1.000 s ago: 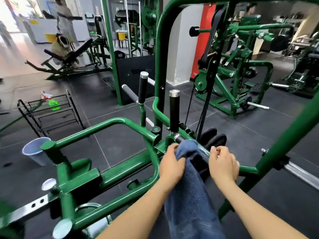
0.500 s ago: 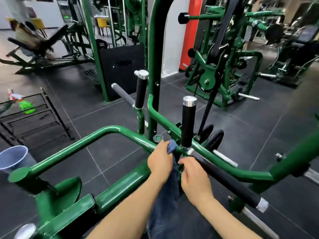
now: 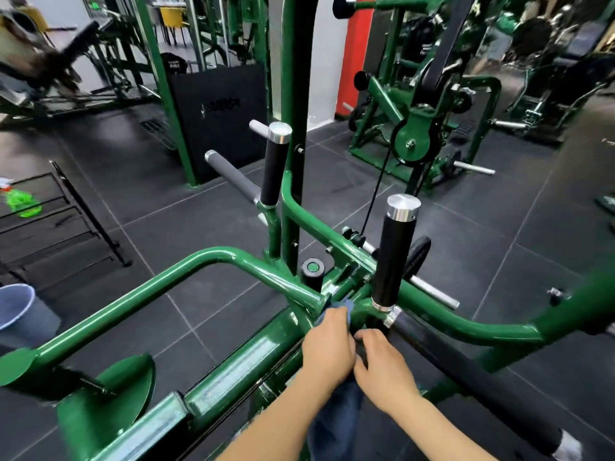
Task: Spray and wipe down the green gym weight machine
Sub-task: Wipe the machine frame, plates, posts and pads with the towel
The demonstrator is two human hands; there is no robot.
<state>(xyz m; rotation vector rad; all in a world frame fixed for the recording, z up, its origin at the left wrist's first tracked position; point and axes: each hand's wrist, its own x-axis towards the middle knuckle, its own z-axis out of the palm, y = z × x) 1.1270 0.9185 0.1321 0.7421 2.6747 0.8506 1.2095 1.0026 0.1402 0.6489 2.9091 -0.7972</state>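
Observation:
The green weight machine (image 3: 213,287) fills the lower view, with curved green tubes and two upright black grips capped in silver, one near (image 3: 394,251) and one farther back (image 3: 274,164). A blue cloth (image 3: 336,424) hangs between my forearms, its top corner poking out at the tube joint. My left hand (image 3: 327,347) grips the cloth and presses it onto the green joint below the near grip. My right hand (image 3: 382,364) sits right beside it with fingers curled at the cloth, at the base of a long black padded bar (image 3: 466,371).
A green spray bottle (image 3: 21,199) lies on a black wire rack (image 3: 66,214) at the left. A pale blue bucket (image 3: 20,311) stands below it on the dark tiled floor. More green machines (image 3: 416,104) stand behind, and a green upright post (image 3: 296,94) rises just ahead.
Both hands have moved left and down along the frame with the cloth, from the black bar to the green joint under the near grip. My view has tilted down and closer.

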